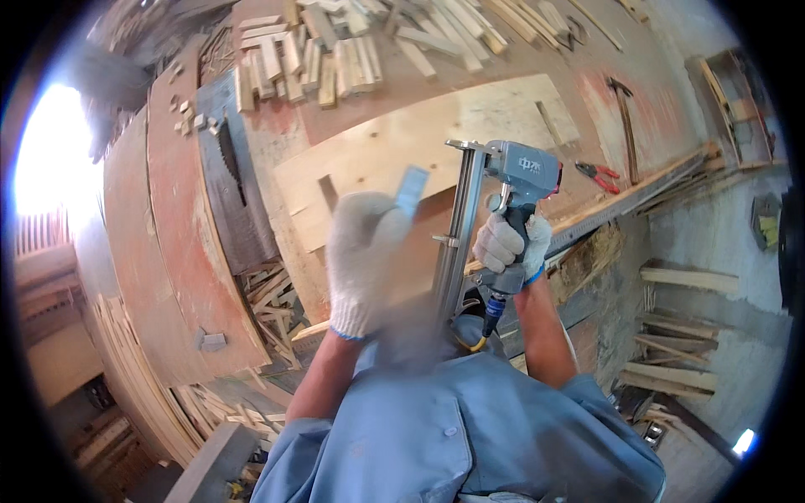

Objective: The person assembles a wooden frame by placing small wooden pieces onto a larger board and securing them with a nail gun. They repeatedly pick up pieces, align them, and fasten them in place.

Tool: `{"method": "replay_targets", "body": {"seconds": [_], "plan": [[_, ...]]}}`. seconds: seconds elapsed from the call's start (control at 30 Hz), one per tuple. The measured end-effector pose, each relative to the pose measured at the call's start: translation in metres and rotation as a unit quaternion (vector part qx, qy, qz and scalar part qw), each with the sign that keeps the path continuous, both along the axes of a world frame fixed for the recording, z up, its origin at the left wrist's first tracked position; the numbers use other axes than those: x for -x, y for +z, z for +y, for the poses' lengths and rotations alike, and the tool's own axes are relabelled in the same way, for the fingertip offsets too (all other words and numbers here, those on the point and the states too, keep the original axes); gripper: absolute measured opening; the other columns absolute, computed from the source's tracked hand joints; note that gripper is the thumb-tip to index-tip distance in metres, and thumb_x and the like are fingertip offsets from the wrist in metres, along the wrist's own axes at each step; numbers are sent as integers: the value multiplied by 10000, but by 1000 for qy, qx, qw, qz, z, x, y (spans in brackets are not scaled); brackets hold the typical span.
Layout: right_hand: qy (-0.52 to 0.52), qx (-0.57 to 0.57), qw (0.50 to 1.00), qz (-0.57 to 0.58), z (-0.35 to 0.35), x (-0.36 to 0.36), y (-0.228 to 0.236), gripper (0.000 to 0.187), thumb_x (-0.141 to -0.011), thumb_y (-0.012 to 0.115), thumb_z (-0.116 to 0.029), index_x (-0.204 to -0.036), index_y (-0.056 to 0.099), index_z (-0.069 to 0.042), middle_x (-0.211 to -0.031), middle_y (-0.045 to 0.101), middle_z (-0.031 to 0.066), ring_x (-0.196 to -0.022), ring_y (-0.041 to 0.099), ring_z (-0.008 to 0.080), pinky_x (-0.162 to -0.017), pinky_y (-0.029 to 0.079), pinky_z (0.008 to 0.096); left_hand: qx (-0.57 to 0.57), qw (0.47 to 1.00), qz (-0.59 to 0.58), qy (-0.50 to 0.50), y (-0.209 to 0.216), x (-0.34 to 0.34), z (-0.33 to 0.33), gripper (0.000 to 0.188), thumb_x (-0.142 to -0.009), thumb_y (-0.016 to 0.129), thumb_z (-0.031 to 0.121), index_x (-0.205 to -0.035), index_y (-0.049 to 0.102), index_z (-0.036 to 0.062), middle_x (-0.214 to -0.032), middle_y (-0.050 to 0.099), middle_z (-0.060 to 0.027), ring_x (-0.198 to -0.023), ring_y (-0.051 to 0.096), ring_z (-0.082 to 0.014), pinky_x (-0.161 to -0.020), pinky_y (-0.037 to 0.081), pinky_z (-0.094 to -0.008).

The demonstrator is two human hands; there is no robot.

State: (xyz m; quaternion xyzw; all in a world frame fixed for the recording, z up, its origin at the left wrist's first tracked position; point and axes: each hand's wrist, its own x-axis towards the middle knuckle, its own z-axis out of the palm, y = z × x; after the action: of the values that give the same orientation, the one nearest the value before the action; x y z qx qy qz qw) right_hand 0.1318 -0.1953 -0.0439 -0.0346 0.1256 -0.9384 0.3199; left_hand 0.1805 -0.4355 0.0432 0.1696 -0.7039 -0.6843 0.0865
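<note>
My right hand (pixel 501 241), in a white knitted glove, is wrapped round the handle of a grey nail gun (pixel 524 172). The gun's long metal magazine (pixel 464 226) points down toward my body, and an air hose fitting (pixel 495 314) hangs below the handle. My left hand (pixel 365 247), also gloved, is to the left of the magazine and smeared by motion. Its fingers are closed on a flat silvery-blue strip of nails (pixel 411 189) that sticks up past the thumb. Under both hands lies a pale plywood board (pixel 402 138) with slots cut in it.
Many short wood blocks (pixel 335 67) are heaped at the far side of the table. A hammer (pixel 625 130) and red-handled pliers (pixel 597 175) lie at the right. A handsaw (pixel 228 159) and small grey nail strips (pixel 210 340) are on the left, beside a gap holding wood scraps (pixel 272 298).
</note>
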Motion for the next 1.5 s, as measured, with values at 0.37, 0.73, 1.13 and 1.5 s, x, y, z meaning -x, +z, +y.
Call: {"method": "replay_targets", "body": {"seconds": [0.37, 0.73, 1.13, 1.5], "plan": [[-75, 59, 995, -26, 134, 0, -29, 635, -947, 690, -371, -1431, 558, 18, -503, 387, -72, -366, 330, 84, -360, 327, 277, 101, 980, -29, -166, -8, 67, 160, 189, -948, 690, 120, -1086, 671, -9, -1059, 686, -134, -941, 681, -239, -876, 543, -359], [-72, 72, 994, -27, 235, 50, -32, 683, -908, 675, -317, -1470, 521, 41, -565, 455, -32, -486, 449, 123, -459, 435, 312, 48, 986, -66, -148, -14, 116, 262, 169, -952, 686, 115, -1075, 682, -1, -1003, 701, -110, -915, 663, -203, -866, 538, -342], [-166, 95, 981, -32, 289, 69, -43, 595, -992, 653, -322, -1460, 515, 20, -622, 404, -53, -545, 406, 102, -510, 382, 296, 85, 962, -6, -260, -30, 146, 288, 259, -987, 642, 172, -1189, 695, 18, -1161, 684, -173, -1077, 678, -325, -957, 536, -390], [-208, 58, 976, 39, 320, 97, -29, 560, -990, 716, -354, -1395, 522, -19, -654, 363, -60, -564, 349, 81, -536, 302, 285, -57, 956, -131, -257, -47, 70, 314, 372, -928, 678, 103, -1289, 648, 21, -1137, 697, -206, -1035, 708, -369, -906, 568, -460]]}}
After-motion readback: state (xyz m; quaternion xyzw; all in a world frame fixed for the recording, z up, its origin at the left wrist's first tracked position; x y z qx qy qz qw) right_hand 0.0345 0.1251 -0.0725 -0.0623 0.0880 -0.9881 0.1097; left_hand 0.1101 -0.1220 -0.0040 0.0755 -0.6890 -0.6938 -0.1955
